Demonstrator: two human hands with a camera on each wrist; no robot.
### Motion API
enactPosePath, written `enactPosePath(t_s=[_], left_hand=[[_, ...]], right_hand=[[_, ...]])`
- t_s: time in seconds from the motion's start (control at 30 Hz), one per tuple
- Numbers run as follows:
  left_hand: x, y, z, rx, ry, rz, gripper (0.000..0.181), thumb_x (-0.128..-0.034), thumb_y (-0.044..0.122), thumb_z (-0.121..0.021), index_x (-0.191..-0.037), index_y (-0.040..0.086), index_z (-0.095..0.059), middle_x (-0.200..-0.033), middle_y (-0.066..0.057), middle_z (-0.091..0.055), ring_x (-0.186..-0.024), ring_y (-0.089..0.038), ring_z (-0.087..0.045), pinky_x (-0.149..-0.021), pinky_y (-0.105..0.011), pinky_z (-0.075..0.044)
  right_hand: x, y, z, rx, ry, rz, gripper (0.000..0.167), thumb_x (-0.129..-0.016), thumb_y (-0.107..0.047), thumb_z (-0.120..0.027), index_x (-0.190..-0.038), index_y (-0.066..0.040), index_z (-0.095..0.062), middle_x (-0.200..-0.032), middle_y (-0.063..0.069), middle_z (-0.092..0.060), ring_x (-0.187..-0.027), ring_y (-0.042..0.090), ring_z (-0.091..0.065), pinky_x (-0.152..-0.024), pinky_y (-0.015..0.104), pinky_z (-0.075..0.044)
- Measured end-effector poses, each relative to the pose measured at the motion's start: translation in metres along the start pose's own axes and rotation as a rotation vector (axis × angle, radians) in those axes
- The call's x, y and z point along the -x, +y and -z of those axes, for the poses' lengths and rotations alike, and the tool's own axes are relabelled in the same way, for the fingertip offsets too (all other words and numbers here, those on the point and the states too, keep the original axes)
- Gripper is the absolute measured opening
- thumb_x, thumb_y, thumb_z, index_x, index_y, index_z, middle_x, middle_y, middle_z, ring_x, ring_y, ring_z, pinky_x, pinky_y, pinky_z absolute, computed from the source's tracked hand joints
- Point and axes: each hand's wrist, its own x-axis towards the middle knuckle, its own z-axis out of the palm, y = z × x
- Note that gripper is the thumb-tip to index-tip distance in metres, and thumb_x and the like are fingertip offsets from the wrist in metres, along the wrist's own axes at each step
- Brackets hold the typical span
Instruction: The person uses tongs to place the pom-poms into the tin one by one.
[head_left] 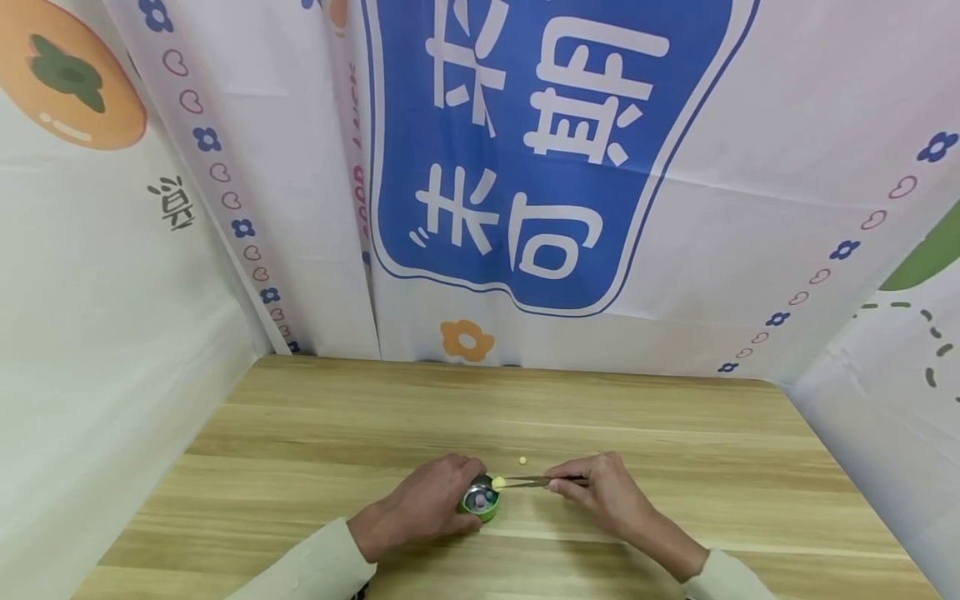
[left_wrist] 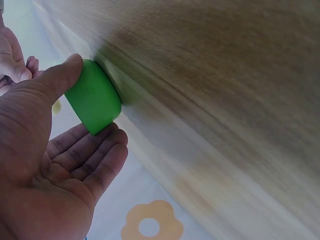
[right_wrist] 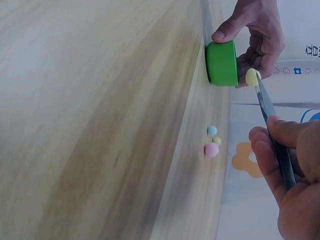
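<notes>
Green cup stands gripped by the left hand; the right hand pinches tweezers holding a yellow ball near the cup's rim; light, steady pressure should prevent slipping.

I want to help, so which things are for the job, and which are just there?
For the job:
green cup
tweezers
pinched yellow ball
probably the loose pink ball, blue ball and small yellow ball

Just there:
wooden table
printed cloth behind
</notes>
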Motion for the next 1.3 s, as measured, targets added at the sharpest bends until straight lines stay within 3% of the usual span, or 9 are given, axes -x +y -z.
enactPosePath(t_s=[0.63, 1.07, 1.3], left_hand=[[0.0, 0.0, -0.001, -0.005, 0.006, 0.009, 0.048, -0.075, 0.035, -0.085, -0.107, 0.008, -0.061, -0.095, 0.001, -0.067, -0.083, -0.005, -0.058, -0.07, -0.02, -0.05], [0.0, -0.001, -0.001, 0.0, 0.014, -0.003, 0.047, -0.075, 0.034, -0.085, -0.106, 0.008, -0.061, -0.095, 0.0, -0.067, -0.084, -0.005, -0.058, -0.071, -0.02, -0.05], [0.0, 0.0, 0.0, -0.006, 0.013, -0.002, 0.047, -0.0754, 0.034, -0.085, -0.106, 0.007, -0.062, -0.096, -0.001, -0.068, -0.085, -0.006, -0.059, -0.072, -0.021, -0.051]], right_hand=[[-0.005, -0.007, -0.008, -0.072, -0.036, -0.014, 0.017, -0.09, -0.02, -0.07, -0.1, -0.009, -0.078, -0.096, 0.007, -0.077, -0.086, 0.012, -0.073, -0.067, 0.016, -0.054], [-0.004, -0.005, -0.01, -0.056, -0.034, -0.027, 0.016, -0.089, -0.015, -0.072, -0.101, -0.006, -0.078, -0.095, 0.008, -0.077, -0.083, 0.003, -0.069, -0.064, 0.017, -0.054], [-0.003, -0.003, -0.011, -0.038, -0.022, 0.001, 0.018, -0.088, -0.017, -0.072, -0.1, -0.005, -0.077, -0.095, 0.007, -0.077, -0.089, 0.01, -0.071, -0.067, 0.017, -0.055]])
